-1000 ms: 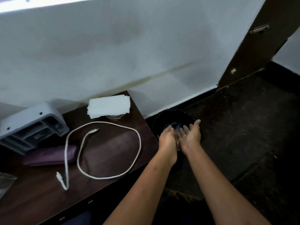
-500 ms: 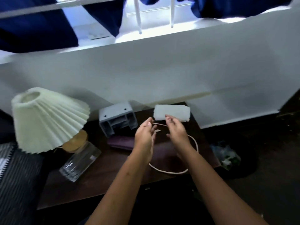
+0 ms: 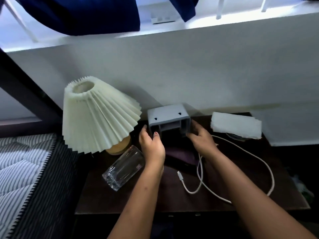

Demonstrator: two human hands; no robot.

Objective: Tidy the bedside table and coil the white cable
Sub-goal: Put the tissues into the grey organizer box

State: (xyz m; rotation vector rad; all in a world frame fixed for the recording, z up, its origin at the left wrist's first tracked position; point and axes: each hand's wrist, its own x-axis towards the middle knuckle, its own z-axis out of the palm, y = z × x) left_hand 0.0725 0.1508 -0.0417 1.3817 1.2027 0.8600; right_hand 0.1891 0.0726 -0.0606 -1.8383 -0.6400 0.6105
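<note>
Two hands are at the grey plastic stand (image 3: 168, 119) near the back of the desk (image 3: 172, 202): the left hand (image 3: 151, 146) cups its left side with the thumb on the front edge, and the right hand (image 3: 201, 139) has its fingers curled against the right side, so both are spread around it rather than closed, though whether it is actually lifted I cannot tell. The tidying step seems to be in hand, with coiling not yet begun. The white cable (image 3: 202, 176) lies loose on the desk's right half, one plug end free near the middle and a wide loop running toward the right edge. A glass (image 3: 124, 168) lies on its side beside the lamp (image 3: 96, 116), and a folded white cloth (image 3: 236, 126) sits at the back right. Next, the stand likely needs setting square, then the glass stood upright.
</note>
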